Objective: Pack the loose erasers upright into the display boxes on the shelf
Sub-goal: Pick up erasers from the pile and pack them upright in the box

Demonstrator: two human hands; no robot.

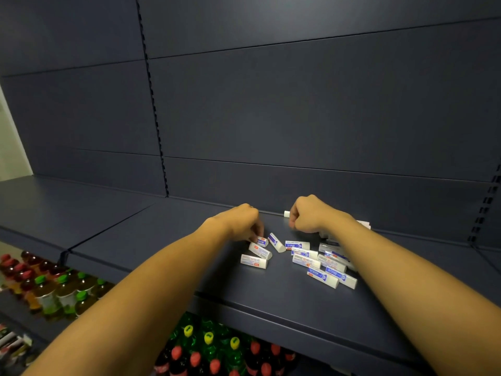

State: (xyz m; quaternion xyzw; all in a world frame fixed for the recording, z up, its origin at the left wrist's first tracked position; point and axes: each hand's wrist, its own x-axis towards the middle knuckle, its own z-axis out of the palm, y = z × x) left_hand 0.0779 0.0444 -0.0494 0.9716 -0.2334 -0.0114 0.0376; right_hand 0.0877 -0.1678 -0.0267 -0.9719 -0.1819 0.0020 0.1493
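Head view showed both bare forearms reaching over a dark blue metal shelf [141, 213] on which small white wedge-ended erasers in blue-and-white paper sleeves [322, 263] lay scattered flat.

The left hand [238, 221] had its fingers curled down, pinching one sleeved eraser [262, 241] at the left edge of the scatter. The right hand [306, 214] was clenched near the back panel, a white eraser end [286, 213] protruding from its fist.

Risks, as judged:
- The display boxes were barely visible; only a pale edge [364, 223] showed behind the right forearm, and whether it was a box could not be told. Reaching for a hidden box could leave erasers tilted rather than upright.
- The right forearm hung just above the largest cluster; a sweep could push pieces toward the shelf's front lip and onto the green- and red-capped drink bottles [208, 346] below.
- The slanted ends appeared unstable; an eraser stood on a slant would likely topple.

Condition of erasers: all lay on their sides, at mixed angles, several overlapping at right, three close together at left. Sleeves appeared intact; print was too small to read.
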